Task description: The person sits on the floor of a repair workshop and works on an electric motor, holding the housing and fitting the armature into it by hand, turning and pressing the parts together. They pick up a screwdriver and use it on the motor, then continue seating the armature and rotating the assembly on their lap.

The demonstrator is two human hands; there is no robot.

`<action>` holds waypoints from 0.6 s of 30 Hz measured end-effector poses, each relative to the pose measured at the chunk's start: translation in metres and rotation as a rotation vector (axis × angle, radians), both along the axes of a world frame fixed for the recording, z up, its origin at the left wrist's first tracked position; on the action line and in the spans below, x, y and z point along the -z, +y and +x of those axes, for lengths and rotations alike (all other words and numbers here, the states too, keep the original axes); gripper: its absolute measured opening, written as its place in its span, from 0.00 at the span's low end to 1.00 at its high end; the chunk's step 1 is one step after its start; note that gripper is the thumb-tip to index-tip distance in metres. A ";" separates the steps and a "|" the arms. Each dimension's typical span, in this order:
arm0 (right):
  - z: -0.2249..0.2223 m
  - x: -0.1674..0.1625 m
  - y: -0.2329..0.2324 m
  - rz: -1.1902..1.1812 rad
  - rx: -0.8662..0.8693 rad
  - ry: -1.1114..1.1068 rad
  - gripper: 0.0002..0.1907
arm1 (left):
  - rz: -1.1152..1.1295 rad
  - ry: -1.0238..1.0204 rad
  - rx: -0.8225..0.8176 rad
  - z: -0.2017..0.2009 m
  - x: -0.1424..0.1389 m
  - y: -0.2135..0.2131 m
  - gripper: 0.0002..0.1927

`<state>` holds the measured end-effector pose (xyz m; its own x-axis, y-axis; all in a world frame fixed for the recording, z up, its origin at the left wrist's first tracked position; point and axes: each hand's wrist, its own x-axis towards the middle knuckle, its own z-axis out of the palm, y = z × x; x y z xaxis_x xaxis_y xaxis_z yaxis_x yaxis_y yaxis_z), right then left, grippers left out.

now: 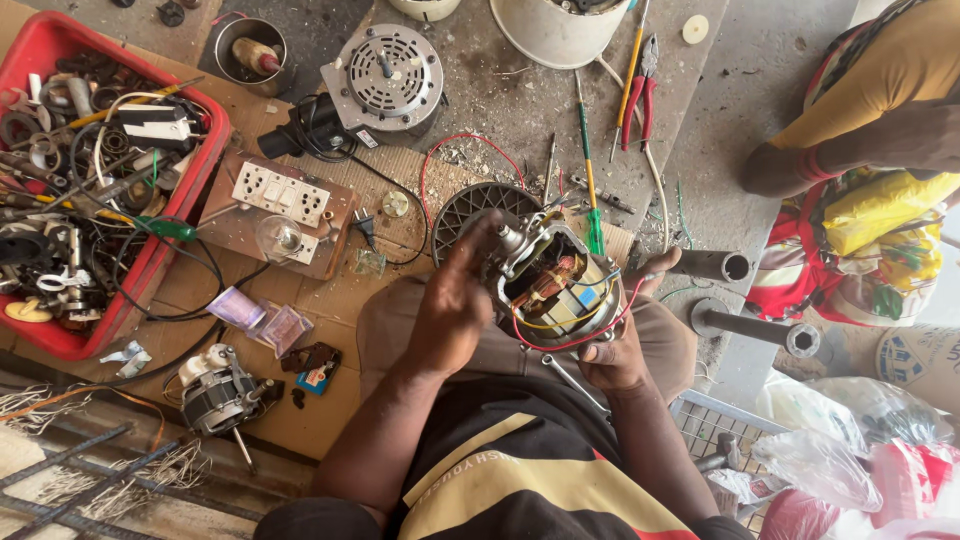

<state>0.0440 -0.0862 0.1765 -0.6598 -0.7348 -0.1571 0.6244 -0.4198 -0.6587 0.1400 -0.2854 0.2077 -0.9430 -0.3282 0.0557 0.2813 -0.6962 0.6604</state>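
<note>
While your right hand (pixel 612 362) cups the fan motor (pixel 553 285) from below, your left hand (pixel 455 305) grips its left side.

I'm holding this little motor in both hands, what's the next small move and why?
Probably steady the motor with the right hand and let the left hand work at the shaft end, since its fingers already rest there and loose red and yellow wires hang out underneath.

red tray (pixel 205 175), green screwdriver (pixel 594 232), copper-wound motor (pixel 553 288).
</note>
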 end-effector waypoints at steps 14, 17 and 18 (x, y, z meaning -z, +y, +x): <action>-0.007 -0.015 0.003 0.469 -0.021 0.508 0.67 | 0.170 -0.130 -0.076 -0.019 0.033 0.004 0.40; -0.004 -0.014 0.009 0.301 -0.053 0.374 0.62 | 0.217 -0.172 -0.101 -0.017 0.049 -0.002 0.42; -0.004 -0.012 0.010 0.339 -0.019 0.384 0.54 | 0.213 -0.176 -0.135 -0.017 0.055 -0.005 0.41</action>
<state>0.0400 -0.0763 0.1885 -0.7034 -0.6974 -0.1375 0.3162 -0.1338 -0.9392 0.1226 -0.2900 0.1530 -0.8790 -0.4383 -0.1878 0.2753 -0.7880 0.5508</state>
